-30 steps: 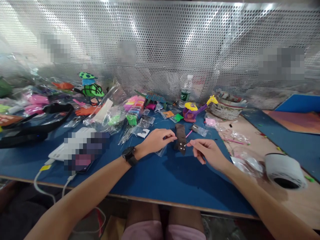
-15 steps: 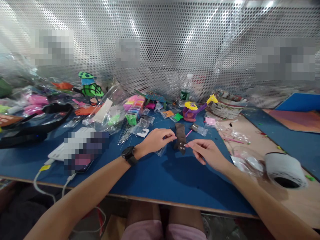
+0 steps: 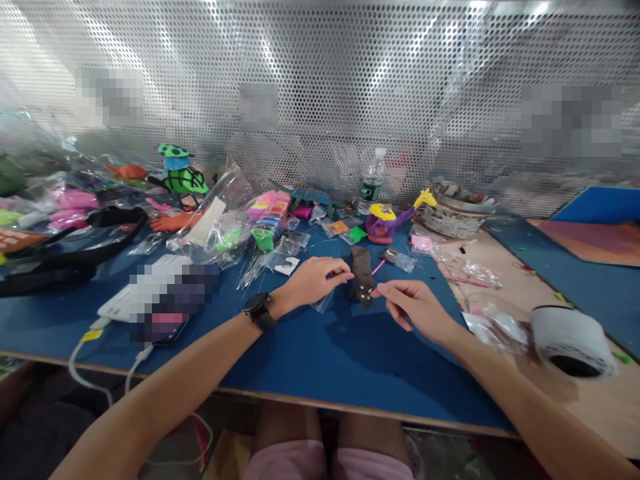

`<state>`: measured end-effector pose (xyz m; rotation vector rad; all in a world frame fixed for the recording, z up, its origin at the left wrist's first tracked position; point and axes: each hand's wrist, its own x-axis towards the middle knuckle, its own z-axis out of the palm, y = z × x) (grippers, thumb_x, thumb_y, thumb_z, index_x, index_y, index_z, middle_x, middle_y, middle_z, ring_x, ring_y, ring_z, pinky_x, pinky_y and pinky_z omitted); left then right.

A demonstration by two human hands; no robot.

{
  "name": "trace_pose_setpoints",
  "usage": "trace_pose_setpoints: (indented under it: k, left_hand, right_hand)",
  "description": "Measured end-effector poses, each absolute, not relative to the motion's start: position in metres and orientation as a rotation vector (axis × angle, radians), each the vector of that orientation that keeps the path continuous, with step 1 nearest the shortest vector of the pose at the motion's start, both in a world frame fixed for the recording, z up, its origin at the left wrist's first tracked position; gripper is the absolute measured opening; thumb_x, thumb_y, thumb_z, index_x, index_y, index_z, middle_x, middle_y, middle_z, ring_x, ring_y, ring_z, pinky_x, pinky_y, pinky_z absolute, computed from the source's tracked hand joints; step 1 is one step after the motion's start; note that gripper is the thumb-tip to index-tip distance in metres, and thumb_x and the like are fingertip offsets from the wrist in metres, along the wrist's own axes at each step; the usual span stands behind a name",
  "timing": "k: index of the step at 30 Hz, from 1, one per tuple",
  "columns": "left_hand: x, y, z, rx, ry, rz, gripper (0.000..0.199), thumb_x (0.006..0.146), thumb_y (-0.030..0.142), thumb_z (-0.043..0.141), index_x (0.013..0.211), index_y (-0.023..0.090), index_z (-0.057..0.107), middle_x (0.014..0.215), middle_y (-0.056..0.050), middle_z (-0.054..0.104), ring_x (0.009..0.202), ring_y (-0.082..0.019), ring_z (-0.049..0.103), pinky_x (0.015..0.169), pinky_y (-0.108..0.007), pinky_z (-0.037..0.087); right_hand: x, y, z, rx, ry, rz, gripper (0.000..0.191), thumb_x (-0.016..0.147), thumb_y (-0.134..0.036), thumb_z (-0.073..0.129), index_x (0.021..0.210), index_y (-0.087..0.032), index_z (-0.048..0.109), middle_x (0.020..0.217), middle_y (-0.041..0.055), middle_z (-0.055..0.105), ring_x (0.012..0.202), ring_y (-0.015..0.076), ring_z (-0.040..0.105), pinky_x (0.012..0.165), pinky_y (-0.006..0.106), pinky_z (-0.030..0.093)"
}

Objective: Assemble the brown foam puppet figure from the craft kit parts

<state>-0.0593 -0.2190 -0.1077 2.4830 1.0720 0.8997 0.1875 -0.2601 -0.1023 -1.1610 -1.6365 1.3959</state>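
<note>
A long dark grey-brown clay figure lies on the blue table, with small pale dots on its near, eared end. My left hand, a black watch on its wrist, has its thumb and forefinger closed at the figure's left edge. Anything between those tips is hidden. From the other side my right hand reaches in, thumb and forefinger pinched beside the dotted end. What they pinch is too small to make out. Past the figure is a pink stick, and a small clear bag lies to its right.
A purple and yellow giraffe figure and a water bottle stand behind. On the left are bagged coloured clay, a white power bank and cables. At right are a basket and a white roll.
My right fingertips have drawn very slightly right from the figure's dotted end. My left hand and the figure look nearly still; the view has shifted a little.
</note>
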Motion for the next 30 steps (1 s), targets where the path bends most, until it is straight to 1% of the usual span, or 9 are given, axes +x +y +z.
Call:
trace_pose_setpoints:
  k: [5,8,11,14,18,21,25,28,30]
  left_hand:
    - [-0.059,-0.218,-0.108,2.485,1.077,0.899,0.023,0.098,0.039,0.055,0.093,0.022,0.069,0.087,0.001,0.074,0.078,-0.013,0.066,0.071,-0.025,0.044]
    - [-0.059,-0.219,-0.107,2.486,1.068,0.890,0.023,0.099,0.038,0.055,0.093,0.022,0.069,0.087,0.001,0.073,0.078,-0.013,0.066,0.070,-0.024,0.044]
    - [-0.059,-0.219,-0.107,2.486,1.069,0.887,0.023,0.099,0.038,0.054,0.093,0.021,0.069,0.088,0.001,0.073,0.078,-0.013,0.065,0.070,-0.024,0.043]
    - [-0.059,-0.219,-0.107,2.494,1.073,0.890,0.023,0.099,0.038,0.054,0.093,0.022,0.069,0.087,0.001,0.073,0.077,-0.013,0.065,0.069,-0.024,0.043]
    - [-0.059,-0.219,-0.107,2.497,1.068,0.899,0.022,0.099,0.037,0.055,0.093,0.022,0.069,0.087,0.001,0.074,0.078,-0.013,0.065,0.071,-0.024,0.043]
    - [-0.059,-0.219,-0.107,2.502,1.061,0.898,0.022,0.099,0.037,0.055,0.093,0.021,0.069,0.087,0.001,0.073,0.077,-0.012,0.065,0.070,-0.023,0.043]
    - [-0.059,-0.218,-0.108,2.505,1.060,0.896,0.021,0.099,0.037,0.055,0.094,0.021,0.069,0.087,0.001,0.074,0.077,-0.012,0.065,0.069,-0.023,0.043]
    - [-0.060,-0.218,-0.110,2.504,1.062,0.904,0.022,0.099,0.038,0.055,0.094,0.021,0.069,0.088,0.000,0.074,0.077,-0.013,0.066,0.069,-0.023,0.043]
    - [-0.059,-0.217,-0.110,2.505,1.064,0.904,0.023,0.099,0.038,0.054,0.094,0.022,0.069,0.088,0.000,0.074,0.077,-0.013,0.066,0.068,-0.024,0.043]
  right_hand:
    - [0.187,-0.260,-0.101,-1.169,-1.627,1.398,0.048,0.087,-0.060,0.062,0.087,-0.014,0.075,0.045,-0.0044,0.051,0.032,0.0064,0.040,0.034,0.021,0.025]
    - [0.188,-0.260,-0.102,-1.155,-1.643,1.391,0.051,0.088,-0.061,0.061,0.094,-0.013,0.076,0.047,-0.0041,0.052,0.032,0.0067,0.040,0.034,0.020,0.026]
    - [0.189,-0.263,-0.102,-1.135,-1.708,1.344,0.054,0.093,-0.060,0.053,0.104,-0.012,0.075,0.049,-0.0034,0.054,0.032,0.0072,0.042,0.034,0.021,0.029]
    - [0.189,-0.268,-0.101,-1.096,-1.929,1.161,0.054,0.098,-0.055,0.046,0.112,-0.012,0.074,0.050,-0.0024,0.055,0.035,0.0078,0.044,0.038,0.021,0.033]
    - [0.191,-0.270,-0.102,-0.953,-2.264,0.822,0.047,0.103,-0.044,0.042,0.120,-0.013,0.072,0.049,-0.0029,0.055,0.042,0.0086,0.047,0.047,0.021,0.036]
    - [0.194,-0.267,-0.104,-0.918,-2.365,0.669,0.043,0.103,-0.038,0.041,0.126,-0.014,0.069,0.051,-0.0041,0.053,0.043,0.0079,0.043,0.047,0.021,0.033]
    - [0.197,-0.264,-0.105,-0.894,-2.425,0.526,0.041,0.104,-0.033,0.040,0.127,-0.013,0.068,0.049,-0.0060,0.047,0.042,0.0078,0.035,0.046,0.022,0.028]
    - [0.196,-0.263,-0.105,-0.875,-2.464,0.449,0.041,0.105,-0.031,0.039,0.129,-0.013,0.067,0.048,-0.0064,0.047,0.041,0.0081,0.035,0.046,0.023,0.027]
    - [0.196,-0.263,-0.104,-0.856,-2.488,0.396,0.041,0.105,-0.029,0.038,0.129,-0.012,0.066,0.049,-0.0056,0.051,0.040,0.0083,0.036,0.046,0.023,0.028]
